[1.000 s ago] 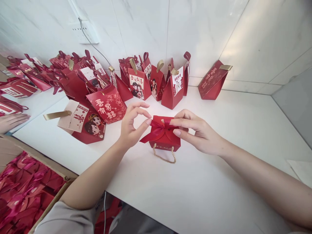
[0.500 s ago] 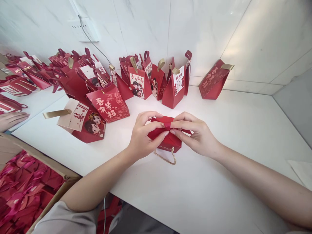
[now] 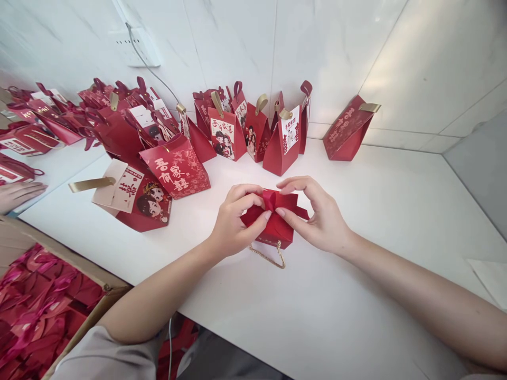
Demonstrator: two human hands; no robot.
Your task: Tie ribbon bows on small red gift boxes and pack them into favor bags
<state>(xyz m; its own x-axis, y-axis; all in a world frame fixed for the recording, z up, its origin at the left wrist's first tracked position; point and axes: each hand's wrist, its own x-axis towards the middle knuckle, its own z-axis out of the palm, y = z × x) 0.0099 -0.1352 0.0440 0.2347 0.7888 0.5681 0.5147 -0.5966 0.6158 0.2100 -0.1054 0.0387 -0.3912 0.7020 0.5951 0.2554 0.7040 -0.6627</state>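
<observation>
A small red gift box (image 3: 276,232) with a gold rope handle (image 3: 269,260) sits on the white table in front of me. Across its top runs a red ribbon (image 3: 269,200), looped at the middle. My left hand (image 3: 238,219) is closed at the left of that loop, its thumb and fingertips pinching the ribbon. At the right, my right hand (image 3: 317,216) has its index finger lifted off and apart from the thumb. The right thumb tip rests by the ribbon's middle, and a ribbon tail shows beneath this hand.
Red printed gift boxes with loop handles, such as a tilted one (image 3: 347,128), stand along the tiled wall. More are crowded at the left, beside another person's hand (image 3: 24,195). A cardboard box (image 3: 95,319) full of red ribboned boxes sits at the lower left.
My right fingers have opened and risen away from the ribbon, while the thumb stays near it. My left hand has kept its pinch, and the ribbon loop shows more.
</observation>
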